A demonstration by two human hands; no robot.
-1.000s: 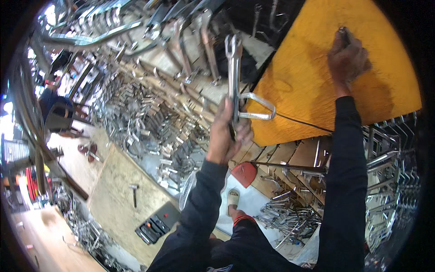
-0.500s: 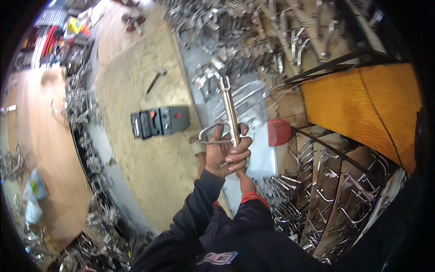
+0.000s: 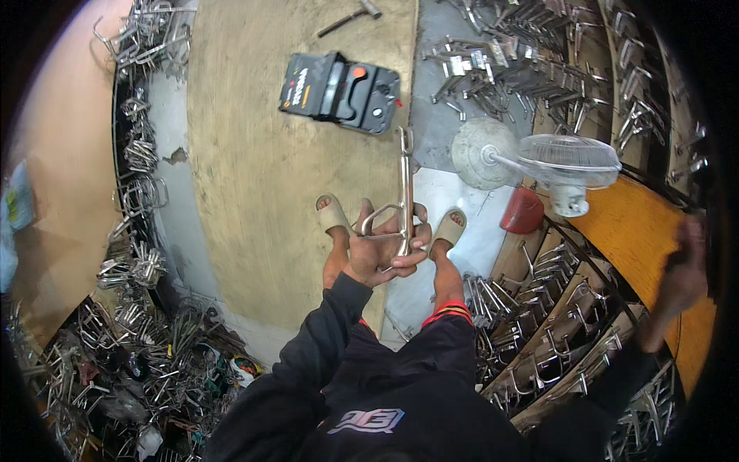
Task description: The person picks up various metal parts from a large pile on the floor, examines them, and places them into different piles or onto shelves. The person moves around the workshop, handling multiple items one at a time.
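Note:
Upright in my left hand (image 3: 385, 250) stands a shiny metal stand-like bar (image 3: 406, 185) with a forked top end and a bent rod loop (image 3: 379, 219) at its side. My fingers wrap round its lower part, and the thumb is by the loop. Out at the far right, my right hand (image 3: 683, 269) is raised in front of an orange-yellow panel (image 3: 616, 223). Motion smears its fingers, so whether it holds anything is hidden from me.
Ahead on the plywood sheet (image 3: 246, 154) lie a black box-shaped device (image 3: 339, 92) and a hammer (image 3: 350, 19). A white fan (image 3: 570, 162) and a red object (image 3: 523, 211) stand right. Metal parts (image 3: 154, 369) pile up left; more bent parts (image 3: 546, 339) line boards at right.
My right hand has come into view at the far right. My left hand still grips the metal bar, now held more upright. The view has shifted, and the fan shows clearly.

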